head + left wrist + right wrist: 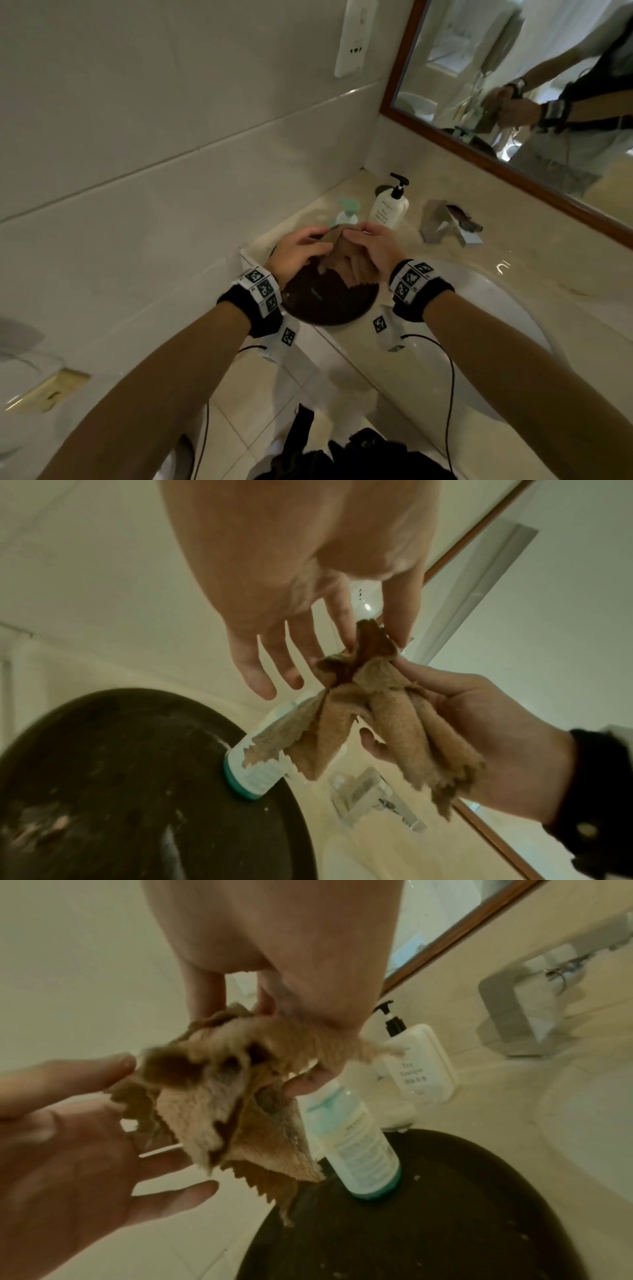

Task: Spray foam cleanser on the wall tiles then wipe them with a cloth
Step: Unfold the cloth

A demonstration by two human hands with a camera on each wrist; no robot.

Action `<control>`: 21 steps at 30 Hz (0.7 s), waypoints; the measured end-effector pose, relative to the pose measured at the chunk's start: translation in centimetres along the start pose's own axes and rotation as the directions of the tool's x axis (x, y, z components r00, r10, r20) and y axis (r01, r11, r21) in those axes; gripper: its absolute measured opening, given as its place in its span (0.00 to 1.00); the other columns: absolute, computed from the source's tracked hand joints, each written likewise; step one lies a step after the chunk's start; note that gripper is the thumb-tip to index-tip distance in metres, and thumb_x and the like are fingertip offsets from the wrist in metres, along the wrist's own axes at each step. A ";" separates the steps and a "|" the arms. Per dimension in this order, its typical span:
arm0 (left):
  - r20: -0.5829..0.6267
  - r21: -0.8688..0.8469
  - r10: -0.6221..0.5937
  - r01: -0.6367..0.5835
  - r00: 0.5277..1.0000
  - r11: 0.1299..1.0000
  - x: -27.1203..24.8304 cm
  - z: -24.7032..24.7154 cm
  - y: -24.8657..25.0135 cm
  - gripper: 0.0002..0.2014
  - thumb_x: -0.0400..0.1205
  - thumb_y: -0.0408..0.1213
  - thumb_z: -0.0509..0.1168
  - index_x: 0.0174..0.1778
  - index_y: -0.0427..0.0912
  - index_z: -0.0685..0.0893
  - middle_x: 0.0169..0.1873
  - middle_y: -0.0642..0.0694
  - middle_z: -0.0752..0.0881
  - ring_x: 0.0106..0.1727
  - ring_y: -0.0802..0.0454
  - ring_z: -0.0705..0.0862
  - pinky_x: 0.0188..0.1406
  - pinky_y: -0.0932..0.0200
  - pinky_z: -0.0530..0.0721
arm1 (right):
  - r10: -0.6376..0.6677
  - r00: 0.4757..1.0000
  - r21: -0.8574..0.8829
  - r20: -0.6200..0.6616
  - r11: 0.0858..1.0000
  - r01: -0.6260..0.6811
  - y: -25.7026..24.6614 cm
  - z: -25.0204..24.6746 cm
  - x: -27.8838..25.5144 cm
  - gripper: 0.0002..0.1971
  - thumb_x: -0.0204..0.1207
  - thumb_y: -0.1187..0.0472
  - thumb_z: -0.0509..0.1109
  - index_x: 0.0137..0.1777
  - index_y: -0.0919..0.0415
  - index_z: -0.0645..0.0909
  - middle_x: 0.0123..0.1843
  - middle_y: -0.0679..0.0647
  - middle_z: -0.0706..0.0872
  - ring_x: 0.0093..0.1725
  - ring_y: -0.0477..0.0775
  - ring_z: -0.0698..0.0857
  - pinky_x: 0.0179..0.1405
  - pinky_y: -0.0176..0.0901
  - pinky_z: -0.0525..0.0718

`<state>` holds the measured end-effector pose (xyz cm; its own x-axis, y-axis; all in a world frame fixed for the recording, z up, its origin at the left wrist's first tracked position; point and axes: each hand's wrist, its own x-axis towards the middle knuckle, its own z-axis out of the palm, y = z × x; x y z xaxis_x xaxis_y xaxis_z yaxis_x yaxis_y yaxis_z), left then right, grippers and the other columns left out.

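Observation:
A tan cloth hangs bunched between both hands above a dark round tray on the counter. My left hand pinches its top corner, seen close in the left wrist view, where the cloth hangs from the left hand; the other fingers are spread. My right hand grips the cloth from the right side with curled fingers. The foam cleanser bottle, white with a teal pump and base, stands upright on the tray's far edge, just behind the cloth. White wall tiles rise to the left.
A white pump bottle stands in the counter's corner. A square chrome faucet sits above the white sink. A wood-framed mirror hangs at the right, and a white wall panel is mounted on the tiles.

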<state>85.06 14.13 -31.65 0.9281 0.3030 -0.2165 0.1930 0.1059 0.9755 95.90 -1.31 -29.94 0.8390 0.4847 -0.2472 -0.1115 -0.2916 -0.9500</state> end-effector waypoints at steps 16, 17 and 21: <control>-0.364 0.106 0.159 -0.129 0.918 0.986 -15.6 -0.7 6.0 0.11 0.81 0.29 0.69 0.32 0.41 0.81 0.29 0.43 0.82 0.30 0.51 0.80 0.30 0.60 0.79 | -0.167 0.916 -0.217 0.365 0.941 0.259 -5.3 1.0 -13.3 0.06 0.75 0.62 0.78 0.50 0.59 0.88 0.45 0.54 0.92 0.46 0.52 0.89 0.52 0.46 0.84; -0.392 0.122 0.165 -0.126 0.905 0.984 -17.0 -0.8 6.1 0.11 0.81 0.29 0.69 0.32 0.41 0.80 0.28 0.42 0.81 0.29 0.50 0.79 0.29 0.59 0.77 | -0.186 0.902 -0.233 0.390 0.927 0.293 -5.4 1.3 -14.4 0.05 0.75 0.62 0.78 0.49 0.62 0.88 0.44 0.57 0.91 0.45 0.53 0.88 0.49 0.46 0.83; -0.506 0.164 0.188 -0.120 0.842 0.979 -22.7 -2.2 6.2 0.13 0.82 0.32 0.69 0.31 0.43 0.79 0.27 0.44 0.79 0.29 0.50 0.76 0.30 0.57 0.73 | -0.225 0.878 -0.159 0.423 0.935 0.316 -5.8 3.7 -18.3 0.06 0.74 0.61 0.79 0.48 0.63 0.89 0.44 0.64 0.91 0.44 0.62 0.88 0.52 0.53 0.84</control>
<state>64.51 10.00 -20.77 0.6567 0.7539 -0.0189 0.1293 -0.0878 0.9877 79.24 -5.41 -20.63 0.5363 0.8398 -0.0841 0.2460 -0.2509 -0.9362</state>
